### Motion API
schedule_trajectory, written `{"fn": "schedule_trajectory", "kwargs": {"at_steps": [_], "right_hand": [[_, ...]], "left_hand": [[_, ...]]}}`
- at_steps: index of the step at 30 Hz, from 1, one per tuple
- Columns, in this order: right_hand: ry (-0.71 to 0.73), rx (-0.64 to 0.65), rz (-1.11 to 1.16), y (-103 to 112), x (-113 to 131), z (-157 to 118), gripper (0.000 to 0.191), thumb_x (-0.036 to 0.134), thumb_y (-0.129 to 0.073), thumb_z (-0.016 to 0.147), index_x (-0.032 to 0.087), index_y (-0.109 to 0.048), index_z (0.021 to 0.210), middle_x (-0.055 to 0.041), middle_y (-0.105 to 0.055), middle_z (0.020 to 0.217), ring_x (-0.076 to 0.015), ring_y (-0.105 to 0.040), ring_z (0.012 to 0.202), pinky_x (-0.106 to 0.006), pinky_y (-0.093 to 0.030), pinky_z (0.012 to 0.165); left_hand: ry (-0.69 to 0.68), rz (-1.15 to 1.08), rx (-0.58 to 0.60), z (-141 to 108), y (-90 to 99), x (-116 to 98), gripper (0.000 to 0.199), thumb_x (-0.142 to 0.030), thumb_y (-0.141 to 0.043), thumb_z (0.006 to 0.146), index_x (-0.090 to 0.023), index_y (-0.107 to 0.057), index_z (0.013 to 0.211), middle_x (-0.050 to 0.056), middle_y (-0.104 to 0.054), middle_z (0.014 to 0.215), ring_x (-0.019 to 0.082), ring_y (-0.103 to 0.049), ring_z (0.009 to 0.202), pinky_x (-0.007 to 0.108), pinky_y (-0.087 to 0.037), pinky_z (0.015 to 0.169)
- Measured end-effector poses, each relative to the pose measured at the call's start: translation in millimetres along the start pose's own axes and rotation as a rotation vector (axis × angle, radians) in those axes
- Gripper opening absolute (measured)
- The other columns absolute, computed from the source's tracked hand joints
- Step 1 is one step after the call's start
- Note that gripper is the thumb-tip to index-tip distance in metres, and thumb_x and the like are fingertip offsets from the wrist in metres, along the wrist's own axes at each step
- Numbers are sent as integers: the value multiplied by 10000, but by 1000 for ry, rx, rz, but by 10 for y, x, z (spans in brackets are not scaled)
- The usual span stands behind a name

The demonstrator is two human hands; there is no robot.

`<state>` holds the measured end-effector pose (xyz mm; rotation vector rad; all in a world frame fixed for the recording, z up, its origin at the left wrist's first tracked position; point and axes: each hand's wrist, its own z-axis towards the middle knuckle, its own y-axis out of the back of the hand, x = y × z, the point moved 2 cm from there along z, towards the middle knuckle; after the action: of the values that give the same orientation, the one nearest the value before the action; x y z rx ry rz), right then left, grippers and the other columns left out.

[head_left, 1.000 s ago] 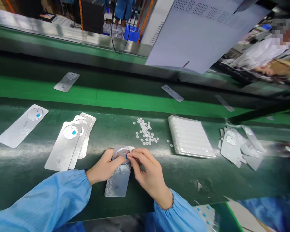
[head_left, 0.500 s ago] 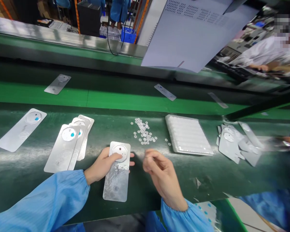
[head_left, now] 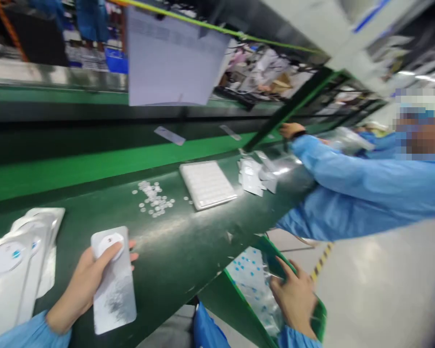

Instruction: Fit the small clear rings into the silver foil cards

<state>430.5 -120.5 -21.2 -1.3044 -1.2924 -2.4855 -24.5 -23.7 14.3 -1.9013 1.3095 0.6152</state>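
My left hand (head_left: 90, 275) grips a silvery rectangular plate (head_left: 115, 290) with a white round part near its top, the thumb lying on that part. At the lower right, my right hand (head_left: 294, 292) hangs with fingers apart over a green-edged bin (head_left: 321, 314). Inside the bin lies a clear sheet or bag with blue dots (head_left: 252, 273), close to my right fingertips. Similar plates (head_left: 7, 285) overlap in a stack at the left. Small white rings (head_left: 154, 198) are scattered on the green bench (head_left: 181, 241).
A white tray in clear wrap (head_left: 208, 183) lies mid-bench, with a pile of silvery pieces (head_left: 252, 176) beyond it. A person's blue sleeve (head_left: 355, 169) reaches in at the right. A green post (head_left: 290, 108) slants over the bench's back edge. Thin plates (head_left: 169, 136) lie farther back.
The view has turned to the right. My right hand has moved from above the bench to the bin, and its fingers have spread. My left hand still holds the plate.
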Motion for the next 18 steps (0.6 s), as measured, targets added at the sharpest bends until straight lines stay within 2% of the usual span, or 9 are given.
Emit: {"fn": "schedule_trajectory", "kwargs": {"at_steps": [2,3,4,7,9,11,13,16,18], "right_hand": [[9,-73,40,-144,301,-187,319,504,-655,814,209,-766,860,-150,-729,890,-316,-663,821,-430,-548,685],[20,4,143,-272,523,-319,339,514,-635,853,206,-765,907,-142,-734,893,-295,-667,793,-415,-555,689],[36,140,295,-426,774,-467,356,526,-589,912,215,-762,939,-115,-730,834,-259,-654,724,-384,-556,666],[97,795,651,-867,1487,-857,387,540,-559,976,199,-739,943,-33,-660,694,-159,-567,574,-274,-516,583],[116,899,700,-946,1671,-787,433,579,-579,954,176,-719,878,-2,-600,638,-128,-509,537,-229,-447,517],[95,650,589,-840,1562,-296,514,646,-552,926,165,-693,816,-5,-587,636,-128,-498,539,-227,-408,489],[75,286,332,-638,1327,497,606,727,-491,892,160,-675,785,-12,-579,611,-142,-491,527,-247,-398,473],[79,163,148,-491,1184,1692,589,657,-500,930,120,-659,747,-25,-548,563,-145,-465,508,-268,-358,461],[122,157,41,-572,1328,2182,488,546,-559,972,97,-676,821,-47,-614,660,-149,-534,562,-274,-436,513]], "left_hand": [[-6,29,-60,12,-119,22,379,-266,-769,838,-142,-682,1185,144,-773,1152,288,-779,913,321,-660,701],[0,27,-70,14,-217,60,379,-269,-758,849,-154,-679,1202,137,-774,1152,283,-776,938,320,-658,726],[8,14,-58,12,-336,114,382,-286,-751,859,-165,-678,1213,132,-775,1154,282,-769,977,325,-654,768],[-36,2,87,5,-729,312,472,-440,-768,847,-176,-679,1228,137,-765,1180,308,-707,1150,364,-600,950],[-183,70,206,21,-914,387,624,-531,-798,799,-195,-643,1301,143,-719,1287,332,-616,1289,387,-523,1065],[-365,168,311,53,-985,392,728,-561,-779,812,-245,-550,1427,133,-618,1442,326,-510,1399,397,-437,1148],[-456,266,396,97,-959,372,679,-559,-713,875,-282,-513,1462,123,-582,1480,303,-503,1402,398,-406,1165],[-433,340,429,185,-864,367,554,-609,-616,922,-244,-608,1339,132,-716,1230,290,-660,1165,408,-487,1061],[-408,312,429,250,-840,391,552,-650,-589,918,-218,-639,1256,116,-747,1059,272,-697,1009,402,-526,974]]}}
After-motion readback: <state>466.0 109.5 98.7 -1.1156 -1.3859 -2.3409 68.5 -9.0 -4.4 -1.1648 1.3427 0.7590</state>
